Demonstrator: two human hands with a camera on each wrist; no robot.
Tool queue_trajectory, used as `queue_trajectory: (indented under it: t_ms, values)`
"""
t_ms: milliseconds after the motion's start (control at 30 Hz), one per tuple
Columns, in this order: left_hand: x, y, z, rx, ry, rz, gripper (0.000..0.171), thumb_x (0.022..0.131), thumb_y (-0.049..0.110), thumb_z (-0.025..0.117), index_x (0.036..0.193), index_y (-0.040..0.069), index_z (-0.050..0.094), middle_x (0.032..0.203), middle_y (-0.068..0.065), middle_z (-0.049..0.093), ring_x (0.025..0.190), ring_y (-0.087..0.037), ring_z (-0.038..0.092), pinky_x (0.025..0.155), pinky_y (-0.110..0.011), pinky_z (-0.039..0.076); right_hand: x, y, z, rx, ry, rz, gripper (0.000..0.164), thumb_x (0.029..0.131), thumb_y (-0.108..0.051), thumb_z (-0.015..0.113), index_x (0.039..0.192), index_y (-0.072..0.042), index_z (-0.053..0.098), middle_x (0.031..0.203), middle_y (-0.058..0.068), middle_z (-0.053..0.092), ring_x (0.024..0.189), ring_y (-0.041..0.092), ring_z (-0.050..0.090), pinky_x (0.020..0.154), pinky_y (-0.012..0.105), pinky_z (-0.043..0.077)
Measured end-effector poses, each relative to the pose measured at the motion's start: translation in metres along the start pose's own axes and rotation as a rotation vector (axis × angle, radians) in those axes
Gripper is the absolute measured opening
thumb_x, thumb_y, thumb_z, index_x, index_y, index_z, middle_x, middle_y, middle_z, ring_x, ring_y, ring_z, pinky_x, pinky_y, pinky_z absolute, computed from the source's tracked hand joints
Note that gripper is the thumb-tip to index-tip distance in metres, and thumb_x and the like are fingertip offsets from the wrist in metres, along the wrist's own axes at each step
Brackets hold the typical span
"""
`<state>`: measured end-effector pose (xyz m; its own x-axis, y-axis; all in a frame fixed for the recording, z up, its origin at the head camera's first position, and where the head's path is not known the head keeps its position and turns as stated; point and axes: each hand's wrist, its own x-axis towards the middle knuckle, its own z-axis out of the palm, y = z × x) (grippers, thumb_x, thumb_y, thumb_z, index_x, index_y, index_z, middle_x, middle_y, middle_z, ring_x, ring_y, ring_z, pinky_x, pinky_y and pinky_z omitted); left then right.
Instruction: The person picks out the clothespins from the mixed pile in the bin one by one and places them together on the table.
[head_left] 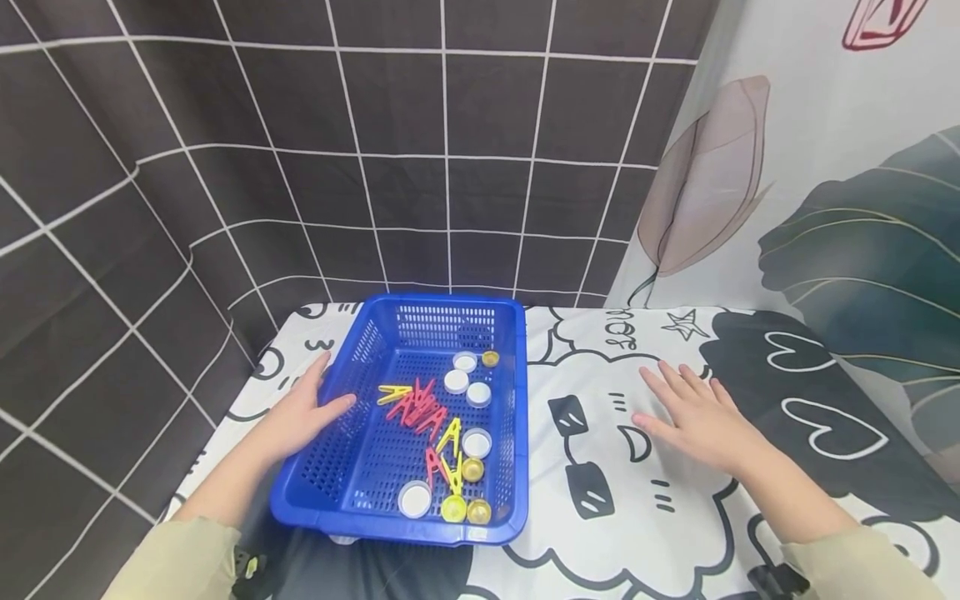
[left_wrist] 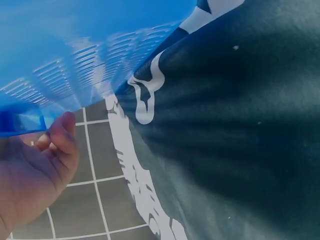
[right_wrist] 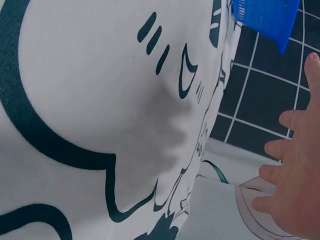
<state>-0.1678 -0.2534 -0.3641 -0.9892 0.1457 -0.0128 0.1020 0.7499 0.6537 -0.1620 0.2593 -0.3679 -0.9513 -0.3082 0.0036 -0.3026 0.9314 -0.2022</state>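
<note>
A blue plastic basket (head_left: pixel 521 417) stands on the patterned cloth, slightly left of centre in the head view. My left hand (head_left: pixel 296 412) grips its left rim, thumb over the edge. In the left wrist view, the curled fingers (left_wrist: pixel 64 140) show beneath the rim. Red clothespins (head_left: pixel 420 406) lie heaped inside, with yellow clothespins (head_left: pixel 450 435) around them. White round caps (head_left: pixel 477 443) and yellow caps (head_left: pixel 478 511) are scattered along the basket's right side and near end. My right hand (head_left: pixel 697 417) hovers over the cloth to the right, fingers spread and holding nothing; its shadow falls below.
The white cloth (head_left: pixel 660 533) with black cartoon drawings covers the table. Behind it hangs a dark curtain (head_left: pixel 390 183) with a white grid, which also closes off the left side. A leaf-print curtain (head_left: pixel 817 158) hangs at the back right.
</note>
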Motion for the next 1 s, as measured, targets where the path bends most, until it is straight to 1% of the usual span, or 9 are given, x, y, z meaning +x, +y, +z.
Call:
queue_trajectory:
  t_ms: [133,200,300,367,467,633,733,867,1000]
  values:
    - [-0.001,-0.001,-0.002,-0.006,-0.019,-0.019,0.086,0.092,0.038,0.056,0.145,-0.007,0.005,0.137,-0.040,0.030,0.121,-0.052,0.038,0.100,-0.063,0.033,0.001,0.000,-0.001,-0.006,-0.006,0.006,0.079,0.091,-0.060,0.042,0.145,-0.004,0.029,0.148,0.028,0.022,0.133,0.051,0.014,0.103,0.072,0.006]
    - [-0.002,-0.001,-0.004,-0.028,-0.030,-0.044,0.086,0.092,0.038,0.057,0.145,-0.006,0.005,0.131,-0.041,0.038,0.115,-0.051,0.047,0.096,-0.060,0.040,0.001,0.000,0.000,-0.001,-0.009,0.003,0.079,0.091,-0.060,0.042,0.145,-0.004,0.028,0.148,0.027,0.021,0.133,0.051,0.014,0.102,0.072,0.005]
    - [-0.003,0.001,-0.006,-0.055,-0.035,-0.083,0.087,0.091,0.039,0.058,0.146,-0.004,0.007,0.122,-0.038,0.047,0.100,-0.042,0.058,0.088,-0.054,0.048,0.002,0.000,-0.001,0.008,-0.009,-0.003,0.078,0.091,-0.059,0.043,0.146,-0.005,0.027,0.149,0.027,0.020,0.134,0.051,0.013,0.103,0.072,0.004]
    - [-0.005,0.002,-0.008,-0.086,-0.037,-0.098,0.086,0.090,0.037,0.059,0.147,-0.002,0.008,0.114,-0.033,0.052,0.089,-0.034,0.062,0.082,-0.050,0.052,0.003,-0.001,-0.002,0.013,-0.009,-0.005,0.078,0.091,-0.059,0.043,0.146,-0.005,0.027,0.149,0.027,0.019,0.134,0.051,0.012,0.103,0.072,0.003]
    - [-0.006,0.002,-0.010,-0.128,-0.041,-0.103,0.084,0.091,0.035,0.060,0.147,-0.002,0.009,0.107,-0.027,0.056,0.081,-0.025,0.063,0.078,-0.044,0.054,0.004,-0.002,-0.003,0.017,-0.012,-0.007,0.079,0.091,-0.059,0.043,0.146,-0.006,0.027,0.149,0.027,0.019,0.134,0.050,0.012,0.103,0.072,0.003]
    - [-0.005,-0.004,-0.012,-0.157,-0.027,-0.089,0.082,0.090,0.033,0.061,0.147,-0.001,0.012,0.102,-0.022,0.058,0.082,-0.024,0.061,0.076,-0.037,0.053,0.005,-0.005,-0.004,0.018,-0.020,-0.018,0.078,0.091,-0.059,0.043,0.146,-0.006,0.026,0.149,0.027,0.019,0.134,0.050,0.013,0.103,0.071,0.005]
    - [-0.005,-0.008,-0.013,-0.176,-0.022,-0.075,0.079,0.090,0.031,0.062,0.146,0.000,0.016,0.099,-0.020,0.057,0.081,-0.023,0.058,0.068,-0.034,0.052,0.005,-0.007,-0.005,0.013,-0.021,-0.020,0.078,0.091,-0.059,0.042,0.146,-0.006,0.027,0.149,0.027,0.019,0.134,0.050,0.013,0.103,0.071,0.006]
    - [-0.004,-0.013,-0.015,-0.243,-0.043,-0.066,0.073,0.090,0.022,0.063,0.145,-0.002,0.021,0.091,-0.016,0.055,0.074,-0.022,0.057,0.055,-0.031,0.052,0.006,-0.008,-0.006,0.011,-0.022,-0.016,0.078,0.091,-0.059,0.043,0.146,-0.005,0.027,0.149,0.027,0.020,0.134,0.050,0.013,0.102,0.072,0.007]
    - [-0.004,-0.014,-0.015,-0.273,-0.056,-0.068,0.070,0.089,0.017,0.063,0.144,-0.002,0.023,0.087,-0.014,0.054,0.069,-0.019,0.056,0.051,-0.029,0.050,0.009,-0.010,-0.006,0.013,-0.016,-0.022,0.078,0.092,-0.058,0.043,0.146,-0.005,0.027,0.149,0.027,0.020,0.135,0.049,0.013,0.103,0.071,0.007]
